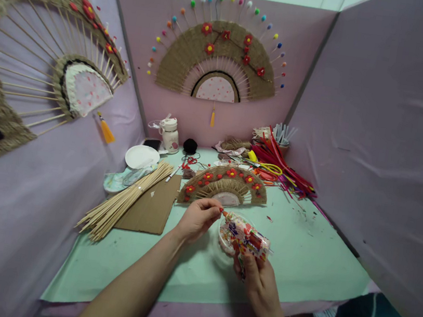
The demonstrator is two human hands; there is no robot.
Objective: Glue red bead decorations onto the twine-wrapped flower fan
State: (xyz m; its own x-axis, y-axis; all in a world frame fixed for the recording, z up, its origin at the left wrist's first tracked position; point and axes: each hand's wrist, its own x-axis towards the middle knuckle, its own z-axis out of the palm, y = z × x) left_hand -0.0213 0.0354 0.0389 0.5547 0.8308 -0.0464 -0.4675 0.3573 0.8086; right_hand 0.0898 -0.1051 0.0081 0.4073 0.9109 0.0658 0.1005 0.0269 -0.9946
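My right hand (254, 274) grips the handle of a hot glue gun (248, 234) with a colourful floral pattern, its orange nozzle pointing left. In my left hand (198, 219), thumb and finger pinch a small red piece (221, 209), right at the nozzle tip. A round clear bowl (223, 239) stands beneath the glue gun, partly hidden by it; its contents are hard to make out. Just beyond my hands a small woven fan (214, 182) with red flowers and yellow centres leans upright on the table.
Wooden sticks (126, 201) lie across a cardboard sheet (157, 208) at left, near a white plate (142, 156) and a white bottle (169, 134). Red pipe cleaners (285, 166) and yellow-handled scissors (269, 167) sit back right. Larger fans (222, 55) hang on the walls.
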